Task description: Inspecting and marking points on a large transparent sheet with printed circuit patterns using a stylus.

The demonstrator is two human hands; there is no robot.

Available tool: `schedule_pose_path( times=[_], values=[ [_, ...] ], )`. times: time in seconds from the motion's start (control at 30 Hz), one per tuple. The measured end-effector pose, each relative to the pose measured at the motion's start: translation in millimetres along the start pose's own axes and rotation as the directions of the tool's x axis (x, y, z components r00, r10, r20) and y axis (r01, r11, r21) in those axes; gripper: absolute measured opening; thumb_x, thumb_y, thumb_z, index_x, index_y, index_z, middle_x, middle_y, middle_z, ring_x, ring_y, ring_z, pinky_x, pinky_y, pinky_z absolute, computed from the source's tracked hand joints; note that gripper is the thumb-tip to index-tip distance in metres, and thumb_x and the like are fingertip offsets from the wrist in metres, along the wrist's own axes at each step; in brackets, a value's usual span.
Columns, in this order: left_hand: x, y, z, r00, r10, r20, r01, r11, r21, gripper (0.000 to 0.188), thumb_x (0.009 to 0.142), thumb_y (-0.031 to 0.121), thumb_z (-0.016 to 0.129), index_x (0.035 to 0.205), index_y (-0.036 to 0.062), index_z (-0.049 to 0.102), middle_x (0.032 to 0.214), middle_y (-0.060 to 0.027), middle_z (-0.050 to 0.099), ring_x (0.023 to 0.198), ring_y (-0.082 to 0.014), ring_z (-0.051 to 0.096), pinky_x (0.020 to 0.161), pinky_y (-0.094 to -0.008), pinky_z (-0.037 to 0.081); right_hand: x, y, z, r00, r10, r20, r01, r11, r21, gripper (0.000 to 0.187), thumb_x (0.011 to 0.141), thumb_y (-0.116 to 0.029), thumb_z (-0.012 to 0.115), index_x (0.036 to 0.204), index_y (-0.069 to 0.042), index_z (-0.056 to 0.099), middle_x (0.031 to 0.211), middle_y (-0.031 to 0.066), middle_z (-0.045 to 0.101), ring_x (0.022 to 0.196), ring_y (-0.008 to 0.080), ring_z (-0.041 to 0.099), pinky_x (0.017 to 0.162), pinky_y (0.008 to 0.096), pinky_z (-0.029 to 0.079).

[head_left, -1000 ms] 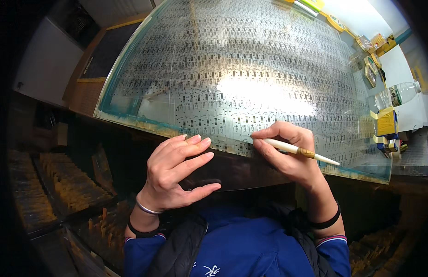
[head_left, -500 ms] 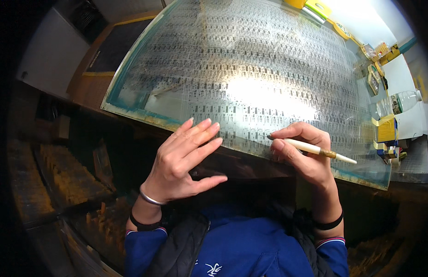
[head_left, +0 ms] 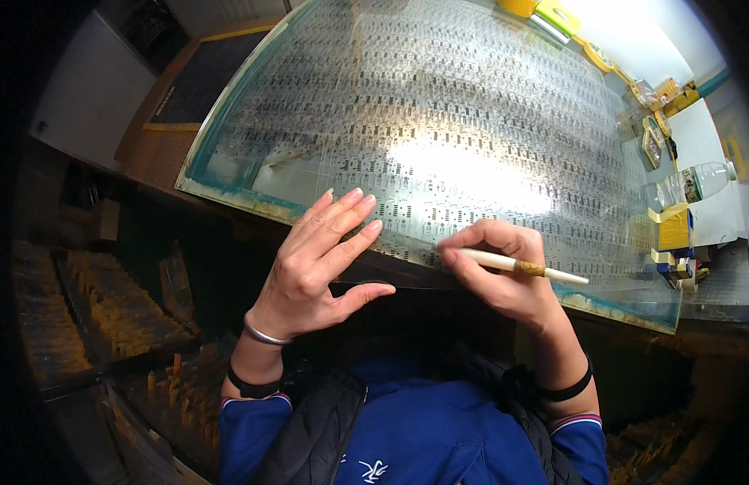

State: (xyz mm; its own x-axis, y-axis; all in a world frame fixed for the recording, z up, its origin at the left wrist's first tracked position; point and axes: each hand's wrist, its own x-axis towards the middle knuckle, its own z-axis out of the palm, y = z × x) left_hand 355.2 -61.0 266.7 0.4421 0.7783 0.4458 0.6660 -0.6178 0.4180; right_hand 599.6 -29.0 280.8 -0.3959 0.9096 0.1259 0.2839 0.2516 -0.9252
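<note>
A slim white pen-like tool (head_left: 494, 260) with a brass-coloured band is pinched between the thumb and fingers of my right hand (head_left: 504, 271). Its working tip is hidden by my fingers, close to the near edge of a clear film sheet (head_left: 366, 158) printed with rows of small dark marks. The sheet lies on a glass plate (head_left: 229, 204) with teal, worn borders. My left hand (head_left: 314, 267) rests with fingers stretched out over the sheet's near left part, thumb apart, holding nothing. Bright glare washes out the middle of the sheet.
Along the right side stand a clear plastic bottle (head_left: 702, 182), a yellow-and-blue box (head_left: 673, 226) and several small yellow items. A dark panel (head_left: 209, 81) with yellow edging lies beyond the left edge. Below left are racks (head_left: 124, 299) with rows of orange-brown pieces.
My right hand has moved left along the near edge with the pen-like tool, nearer to my left hand. The left hand has shifted slightly left and away from me, its fingers still stretched out.
</note>
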Motion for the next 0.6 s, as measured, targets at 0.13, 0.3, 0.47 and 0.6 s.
schedule_pose_path(
  times=[0.13,0.3,0.47,0.6],
  values=[
    [-0.6,-1.0,0.4,1.000,-0.005,0.000,0.005,1.000,-0.007,0.063,0.063,0.027,0.083,0.115,0.0016,0.061,0.127,-0.0180,0.055,0.124,-0.0338,0.048,0.105,-0.0491,0.035,-0.5,0.2,1.2,0.997,0.079,-0.011,-0.078,0.996,0.045,0.011,0.080,-0.007,0.068,0.088,0.001,0.069,0.071,0.0062,0.067,0.064,0.0076,0.061,0.058,0.0226,0.048],
    [-0.7,-1.4,1.9,1.000,-0.012,-0.008,0.012,1.000,-0.023,0.063,0.062,0.028,0.084,0.115,0.0015,0.061,0.127,-0.0176,0.056,0.124,-0.0334,0.049,0.105,-0.0485,0.035,-2.7,4.1,1.1,1.000,0.016,-0.005,-0.016,0.999,0.039,0.011,0.080,-0.006,0.068,0.087,0.001,0.069,0.070,0.0064,0.067,0.063,0.0075,0.061,0.058,0.0225,0.048],
    [2.1,1.9,-1.2,1.000,-0.029,-0.007,0.029,0.999,-0.024,0.071,0.060,0.029,0.085,0.118,-0.0006,0.058,0.127,-0.0174,0.056,0.123,-0.0322,0.050,0.105,-0.0478,0.035,-0.9,3.2,3.3,0.997,0.026,-0.069,-0.027,1.000,-0.015,0.011,0.080,-0.006,0.068,0.087,0.001,0.069,0.070,0.0068,0.067,0.063,0.0078,0.061,0.057,0.0224,0.048],
    [0.7,2.0,-0.3,0.999,-0.041,-0.032,0.039,0.997,-0.062,0.090,0.058,0.029,0.087,0.130,-0.0011,0.044,0.128,-0.0164,0.055,0.122,-0.0314,0.050,0.105,-0.0471,0.035,-2.6,6.5,-2.0,0.998,0.012,0.056,-0.016,0.997,0.072,0.011,0.080,-0.007,0.068,0.087,0.001,0.069,0.069,0.0073,0.067,0.062,0.0083,0.061,0.057,0.0226,0.048]
  ],
)
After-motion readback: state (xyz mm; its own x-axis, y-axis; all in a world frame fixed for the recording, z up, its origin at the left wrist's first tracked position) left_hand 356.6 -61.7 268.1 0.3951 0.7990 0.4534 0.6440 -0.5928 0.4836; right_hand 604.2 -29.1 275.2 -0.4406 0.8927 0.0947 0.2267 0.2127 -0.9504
